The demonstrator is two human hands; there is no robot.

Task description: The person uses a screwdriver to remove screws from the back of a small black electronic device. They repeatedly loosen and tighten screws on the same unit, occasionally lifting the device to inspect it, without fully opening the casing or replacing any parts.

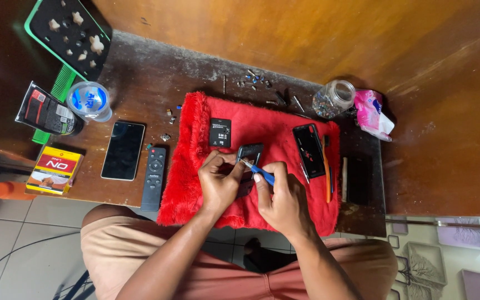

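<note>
On a fluffy red cloth, my left hand grips a small black phone body and steadies it. My right hand holds a blue-handled screwdriver, its metal tip touching the phone body near its left edge. A black battery lies on the cloth above my left hand. To the right of my hands rest a black phone panel and an orange-handled brush.
A dark wooden table carries a smartphone, a black remote, a yellow-red box, a clear plastic cup, a glass jar of small parts, a pink bag and loose screws. A green-edged tray lies far left.
</note>
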